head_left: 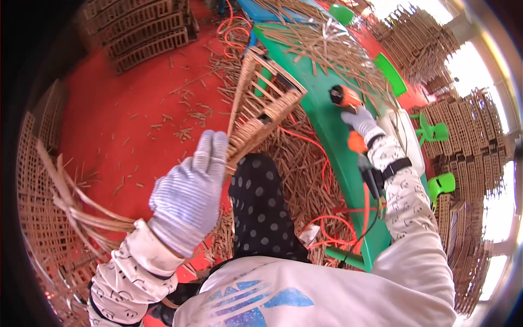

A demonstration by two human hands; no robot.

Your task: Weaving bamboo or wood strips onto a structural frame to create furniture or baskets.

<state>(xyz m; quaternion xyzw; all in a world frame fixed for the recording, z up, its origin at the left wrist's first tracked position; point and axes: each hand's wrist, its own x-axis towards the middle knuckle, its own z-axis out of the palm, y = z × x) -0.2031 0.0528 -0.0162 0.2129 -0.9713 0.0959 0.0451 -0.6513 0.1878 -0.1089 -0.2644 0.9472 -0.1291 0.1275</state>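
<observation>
My left hand (188,196), in a striped pale glove, is closed at the lower corner of a wooden frame (262,115). The first fingers lie nearly straight along the corner, and the thumb is hidden. Brown strips are wound round the frame's near bars, and thin slats cross its middle. The frame leans at a tilt above my dotted knee (264,201). In my right hand (359,121), also gloved, is an orange and black handheld power tool (346,97), held over the green table (332,122) and apart from the frame. A dark hose or cord runs below its handle.
Loose brown strips (316,43) cover the table's far end. Scraps (297,191) and orange hoses (327,218) lie on the red floor (131,120) beside my leg. Stacked slatted frames (147,32) stand far left and along the right, near green chairs (433,131).
</observation>
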